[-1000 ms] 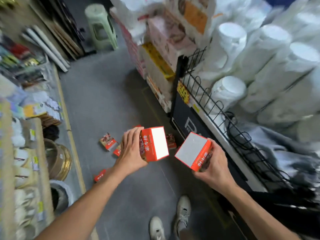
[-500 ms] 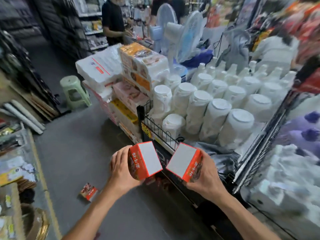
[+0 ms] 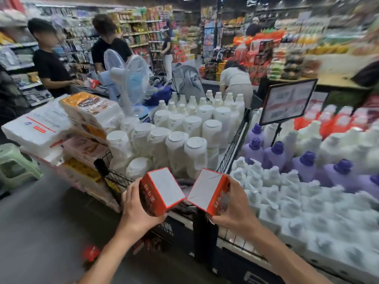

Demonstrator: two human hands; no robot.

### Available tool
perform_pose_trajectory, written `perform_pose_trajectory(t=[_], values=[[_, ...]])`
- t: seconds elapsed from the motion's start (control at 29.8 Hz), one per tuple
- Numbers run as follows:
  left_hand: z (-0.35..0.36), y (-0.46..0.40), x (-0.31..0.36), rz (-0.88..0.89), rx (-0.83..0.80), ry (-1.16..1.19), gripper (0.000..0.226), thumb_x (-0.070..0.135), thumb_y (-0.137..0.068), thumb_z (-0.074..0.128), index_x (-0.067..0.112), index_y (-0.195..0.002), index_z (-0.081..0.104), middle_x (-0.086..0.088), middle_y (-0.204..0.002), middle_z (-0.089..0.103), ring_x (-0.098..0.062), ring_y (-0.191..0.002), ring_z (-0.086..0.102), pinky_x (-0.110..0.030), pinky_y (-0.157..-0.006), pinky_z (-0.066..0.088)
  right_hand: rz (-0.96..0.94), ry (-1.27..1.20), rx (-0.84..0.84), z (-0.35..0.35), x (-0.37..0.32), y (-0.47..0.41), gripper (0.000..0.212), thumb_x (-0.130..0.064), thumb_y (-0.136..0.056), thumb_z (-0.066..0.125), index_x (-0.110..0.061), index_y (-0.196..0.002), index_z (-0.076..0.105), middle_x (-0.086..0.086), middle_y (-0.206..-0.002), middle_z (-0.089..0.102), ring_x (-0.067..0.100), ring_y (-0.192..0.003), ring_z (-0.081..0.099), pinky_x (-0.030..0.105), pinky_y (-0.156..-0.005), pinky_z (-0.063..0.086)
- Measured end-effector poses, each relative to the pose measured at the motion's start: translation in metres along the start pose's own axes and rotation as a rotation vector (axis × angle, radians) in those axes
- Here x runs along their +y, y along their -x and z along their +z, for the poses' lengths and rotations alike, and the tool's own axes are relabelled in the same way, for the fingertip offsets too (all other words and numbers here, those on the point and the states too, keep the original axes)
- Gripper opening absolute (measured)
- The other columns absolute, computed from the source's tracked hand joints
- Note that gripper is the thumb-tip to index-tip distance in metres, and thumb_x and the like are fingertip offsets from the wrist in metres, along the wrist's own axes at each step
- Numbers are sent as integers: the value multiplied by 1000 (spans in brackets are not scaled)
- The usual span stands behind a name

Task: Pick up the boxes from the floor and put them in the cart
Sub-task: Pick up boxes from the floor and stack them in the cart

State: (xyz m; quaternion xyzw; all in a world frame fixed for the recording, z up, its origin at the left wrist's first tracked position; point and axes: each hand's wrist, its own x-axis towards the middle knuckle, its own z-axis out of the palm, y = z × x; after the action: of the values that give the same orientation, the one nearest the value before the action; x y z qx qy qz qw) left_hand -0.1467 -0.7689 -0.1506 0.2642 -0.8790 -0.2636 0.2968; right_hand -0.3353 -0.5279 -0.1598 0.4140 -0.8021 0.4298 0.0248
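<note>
My left hand (image 3: 136,210) grips a red box with a white face (image 3: 164,189), held tilted at chest height. My right hand (image 3: 231,210) grips a second red and white box (image 3: 206,190) beside it; the two boxes almost touch at their lower corners. Both hang just in front of a black wire display bin (image 3: 229,152) full of white bottles. On the grey floor at the lower left lies another red box (image 3: 91,253), blurred. No cart is clearly identifiable.
Stacked tissue packs (image 3: 61,128) sit left of the bin, with a green stool (image 3: 14,167) beyond. Purple and white bottles (image 3: 307,167) fill the right display. Two white fans (image 3: 131,80) and several people (image 3: 51,64) stand behind. Grey floor lies to the left.
The view has swung up from the floor to the store displays. Both hands have risen with their boxes and stay close together; the loose boxes on the floor dropped out of sight but one.
</note>
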Motion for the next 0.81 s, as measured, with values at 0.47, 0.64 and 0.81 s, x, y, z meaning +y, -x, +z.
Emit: perform_pose_trajectory(t=[0.47, 0.64, 0.81], values=[[122, -29, 141, 384, -270, 294, 118, 62, -43, 88, 23, -143, 37, 9, -130, 44, -19, -121, 41, -40, -105, 33, 340, 240, 376, -148, 42, 100, 120, -45, -49, 89, -25, -150, 28, -4, -139, 46, 17, -129, 46, 48, -108, 42], [156, -34, 190, 495, -455, 562, 109, 34, -43, 102, 38, -134, 43, 9, -123, 52, -25, -115, 56, -38, -94, 47, 522, 328, 539, -174, 34, 146, 126, -48, -50, 92, -27, -152, 21, -6, -143, 40, 17, -135, 40, 47, -113, 37], [195, -9, 236, 627, -654, 716, 100, 36, -48, 102, 29, -129, 43, 6, -123, 57, -24, -114, 60, -38, -92, 53, 675, 346, 714, -193, 15, 210, 131, -54, -49, 97, -31, -153, 21, -10, -147, 40, 11, -137, 41, 40, -114, 40]])
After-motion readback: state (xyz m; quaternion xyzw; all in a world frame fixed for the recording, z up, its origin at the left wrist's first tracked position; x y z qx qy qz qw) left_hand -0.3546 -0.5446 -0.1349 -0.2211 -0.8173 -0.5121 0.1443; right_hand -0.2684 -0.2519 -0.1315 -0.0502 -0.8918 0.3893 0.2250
